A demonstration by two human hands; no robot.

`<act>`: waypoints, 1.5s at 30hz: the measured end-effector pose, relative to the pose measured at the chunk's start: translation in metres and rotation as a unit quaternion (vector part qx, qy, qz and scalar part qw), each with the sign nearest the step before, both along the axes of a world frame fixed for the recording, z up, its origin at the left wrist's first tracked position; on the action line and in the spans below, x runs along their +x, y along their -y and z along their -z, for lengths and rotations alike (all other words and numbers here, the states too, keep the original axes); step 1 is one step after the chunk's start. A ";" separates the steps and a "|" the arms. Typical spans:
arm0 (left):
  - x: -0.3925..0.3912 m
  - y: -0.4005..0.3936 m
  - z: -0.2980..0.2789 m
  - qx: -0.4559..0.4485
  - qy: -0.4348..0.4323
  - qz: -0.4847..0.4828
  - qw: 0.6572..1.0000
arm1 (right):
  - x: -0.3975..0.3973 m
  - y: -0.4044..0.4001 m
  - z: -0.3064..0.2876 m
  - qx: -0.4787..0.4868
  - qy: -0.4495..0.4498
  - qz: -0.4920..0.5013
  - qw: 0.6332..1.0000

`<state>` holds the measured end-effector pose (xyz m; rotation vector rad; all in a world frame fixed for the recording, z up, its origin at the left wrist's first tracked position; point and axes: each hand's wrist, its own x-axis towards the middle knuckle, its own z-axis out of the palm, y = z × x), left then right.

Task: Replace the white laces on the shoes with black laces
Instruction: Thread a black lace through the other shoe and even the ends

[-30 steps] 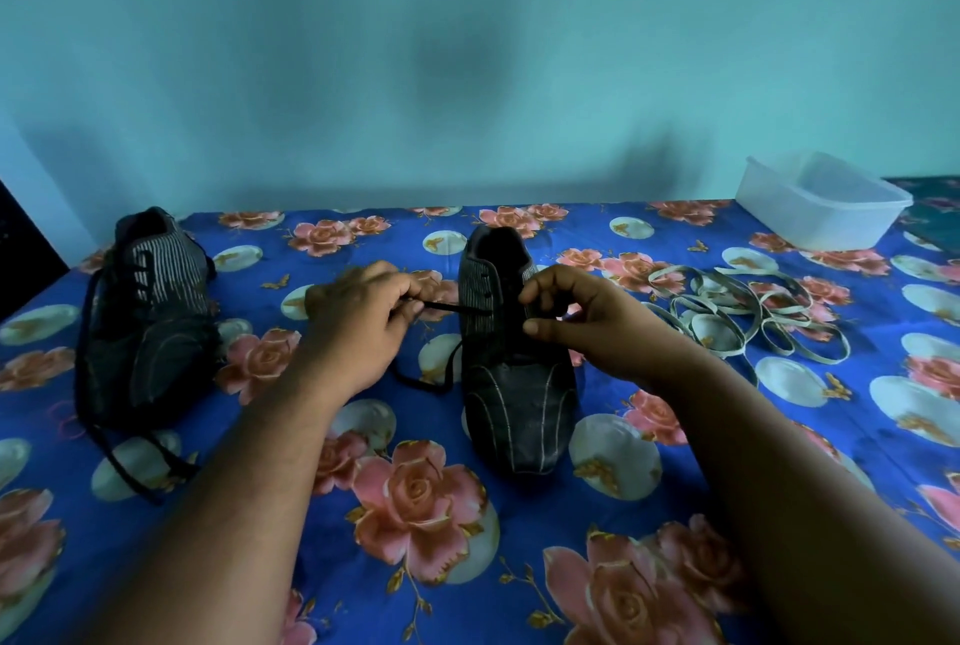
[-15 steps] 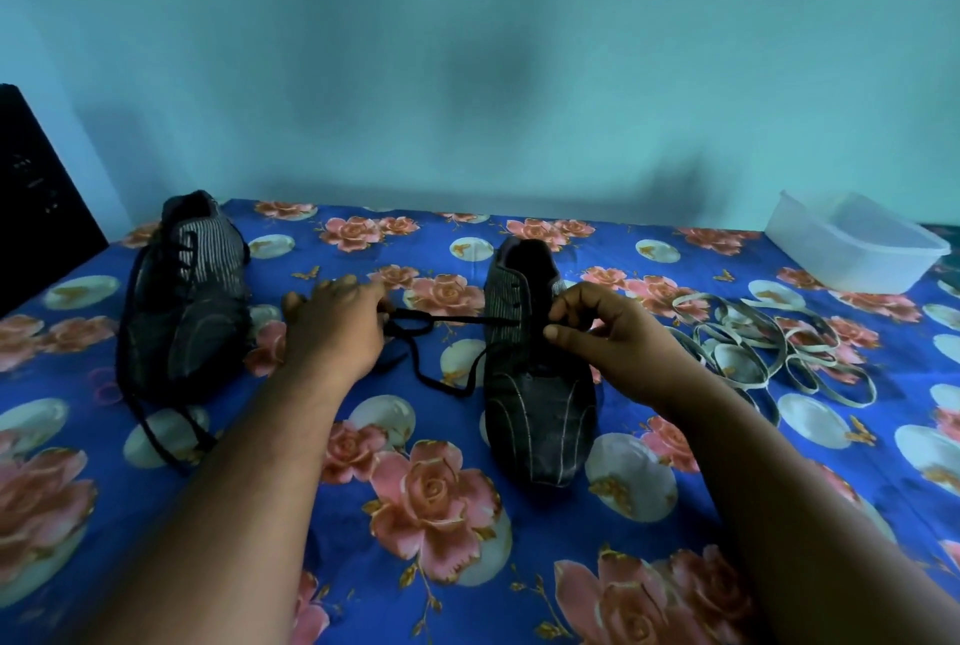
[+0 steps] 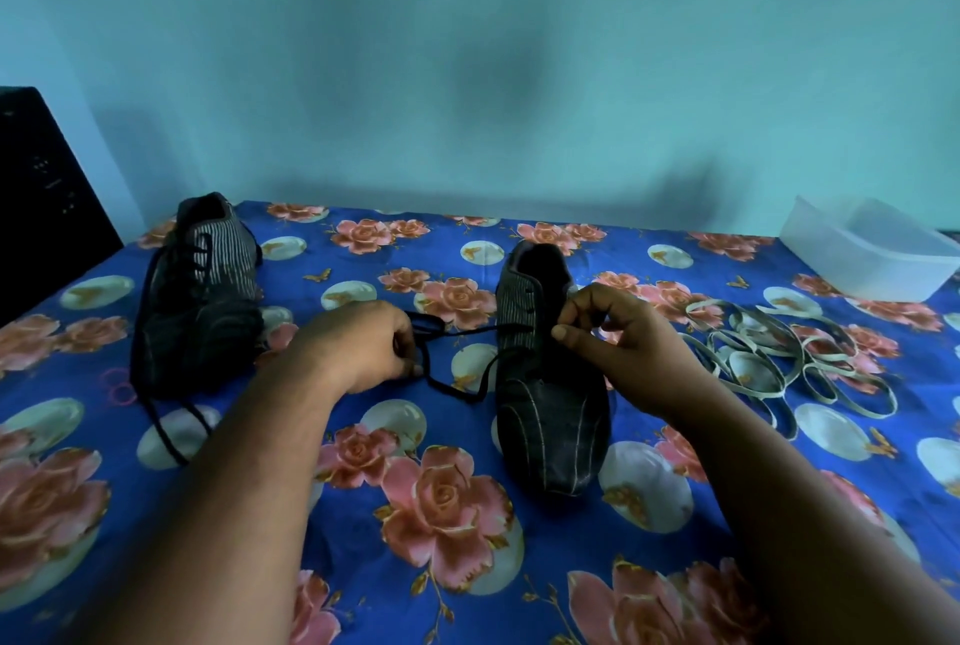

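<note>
A: Where is the black lace [image 3: 470,332] lying, taking the near shoe [image 3: 550,384] as the marker?

B: It is coming out of an eyelet on the shoe's left side and running leftward, almost level, straight into the left hand [image 3: 363,345]. A slack loop is trailing on the cloth [image 3: 519,592] just left of the shoe.

A: Which hand is doing the pulling?

B: The left hand, I am judging; its fingers are curling closed around the lace. The right hand [image 3: 618,338] is sitting at the shoe's right edge, thumb and finger pinching something there, though what exactly I cannot tell.

A: And the old white laces [image 3: 789,358]?

B: They are lying in a heap to the right of the shoe, well apart. The other shoe [image 3: 202,296] is standing far left, black-laced.
</note>
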<state>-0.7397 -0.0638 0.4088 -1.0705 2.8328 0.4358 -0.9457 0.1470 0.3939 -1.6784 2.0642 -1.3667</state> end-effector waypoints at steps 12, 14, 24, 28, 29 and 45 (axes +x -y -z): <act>-0.017 -0.058 -0.020 0.374 -0.373 0.172 0.831 | 0.019 -0.003 -0.012 -0.074 -0.029 -0.041 0.996; -0.026 -0.064 -0.014 0.354 -0.423 0.155 0.820 | 0.021 -0.002 -0.012 -0.085 -0.058 -0.050 0.993; -0.046 -0.069 0.007 0.271 -0.487 0.117 0.822 | 0.013 -0.006 -0.013 -0.121 -0.061 -0.001 0.991; -0.052 -0.075 0.013 0.195 -0.508 0.143 0.827 | 0.009 -0.006 -0.014 -0.111 -0.035 0.018 0.993; -0.054 -0.076 0.014 0.160 -0.506 0.152 0.834 | 0.008 -0.007 -0.014 -0.107 -0.029 0.022 0.994; -0.072 -0.085 0.026 -0.165 -0.400 0.098 0.896 | -0.020 -0.004 0.005 0.021 -0.230 0.040 0.972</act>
